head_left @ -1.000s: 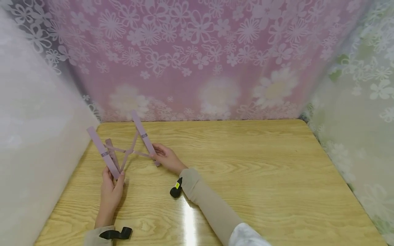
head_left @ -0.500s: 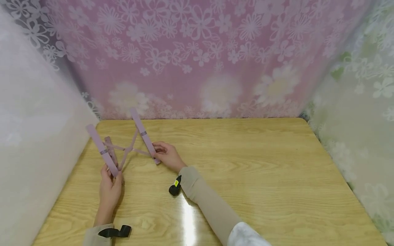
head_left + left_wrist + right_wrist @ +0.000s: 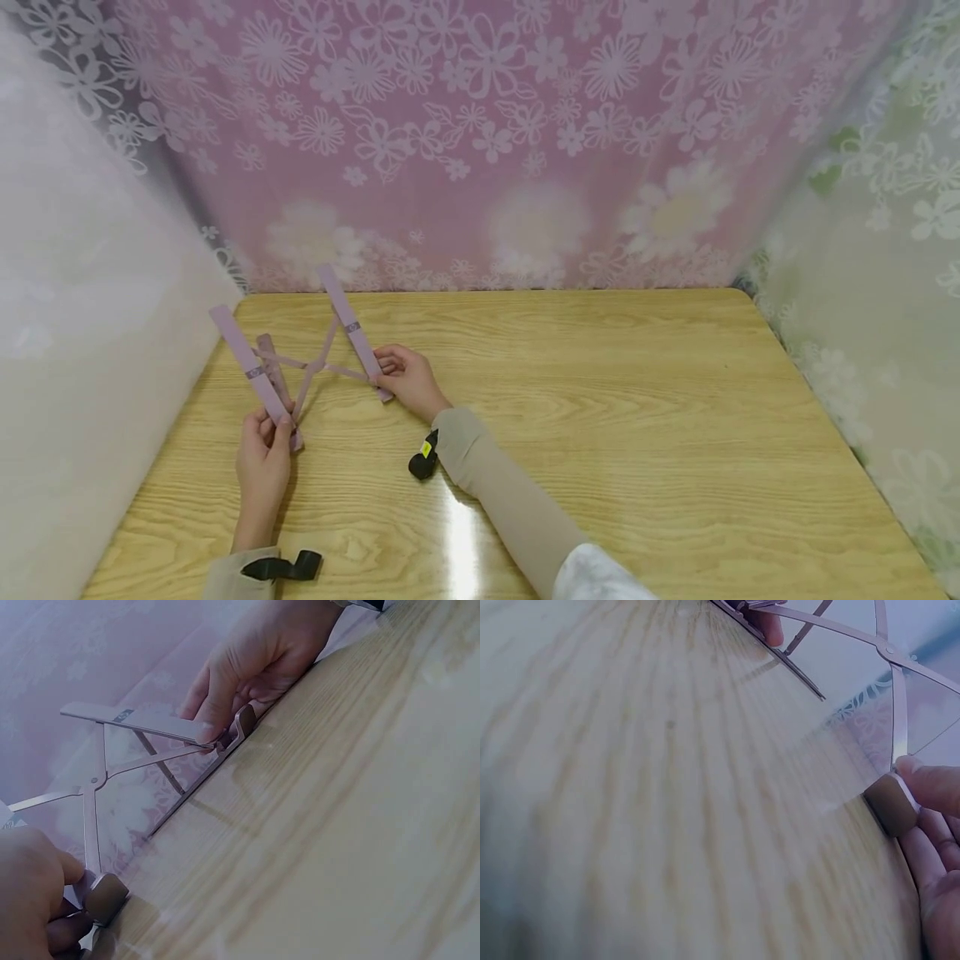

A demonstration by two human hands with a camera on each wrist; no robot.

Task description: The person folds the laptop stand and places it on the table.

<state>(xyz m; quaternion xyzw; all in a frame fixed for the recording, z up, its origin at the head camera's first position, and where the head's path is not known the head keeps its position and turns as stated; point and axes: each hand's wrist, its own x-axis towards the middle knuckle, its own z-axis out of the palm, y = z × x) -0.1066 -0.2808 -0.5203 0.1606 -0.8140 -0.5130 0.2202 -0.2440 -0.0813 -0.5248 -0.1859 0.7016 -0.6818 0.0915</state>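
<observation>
A light purple folding laptop stand (image 3: 316,366) stands spread on the table's left side, its crossed struts joining two slanted rails. My left hand (image 3: 261,471) pinches the near end of the left rail (image 3: 242,350), thumb on its upper face. At the near end of the right rail (image 3: 348,321), my right hand (image 3: 412,385) grips between thumb and fingers. In the left wrist view, the left hand (image 3: 30,889) is beside a brown-padded end stop (image 3: 107,898). A similar end stop (image 3: 892,806) sits by the right hand (image 3: 939,840) in the right wrist view.
The wood-grain table (image 3: 600,433) extends right of the stand. Flowered pink cloth (image 3: 480,150) hangs along the back edge, with pale curtains (image 3: 97,292) at the left and right. A black wrist camera (image 3: 283,568) is strapped to the left sleeve.
My left hand has shifted slightly left and its thumb now lies over the left rail, so the rail's near end shows. The right hand and the stand have barely moved.
</observation>
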